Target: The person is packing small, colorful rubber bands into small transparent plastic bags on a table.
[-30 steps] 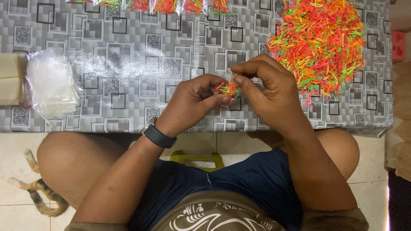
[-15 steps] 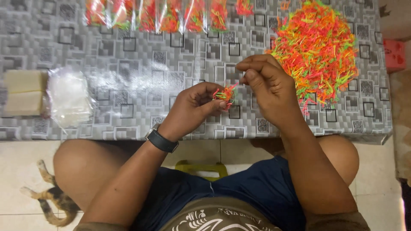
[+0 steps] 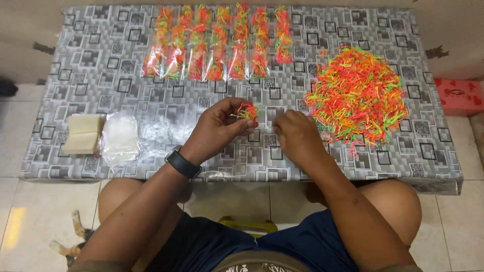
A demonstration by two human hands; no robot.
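A: Item one, the left hand [image 3: 218,126]?

B: Raised just over the table [image 3: 101,65], a dark watch [image 3: 182,164] on its wrist. Thumb and fingers are pinched together on a small bunch of bands [image 3: 247,111], red, orange and green, which sits at the fingertips above the middle of the tabletop.

A: Item two, the right hand [image 3: 297,137]?

B: Just beside the bunch, on its right, knuckles up, fingers curled down toward the tablecloth. Whether it pinches anything cannot be told; the fingertips are hidden under the hand.

A: Stock nearby?

B: One loose heap of bands [image 3: 358,95], same colours, on the table to the right of the right hand, near it but apart. A few strays lie at the heap's near edge.

A: Packed goods?

B: A row of filled clear packets [image 3: 217,45] along the far side of the table, lying side by side, each showing the same mixed colours.

A: Left end of the table?

B: A stack of clear empty bags [image 3: 120,138], and touching its left side a pale folded stack [image 3: 83,133], cream in colour.

A: Surface?

B: Grey cloth, printed with squares.
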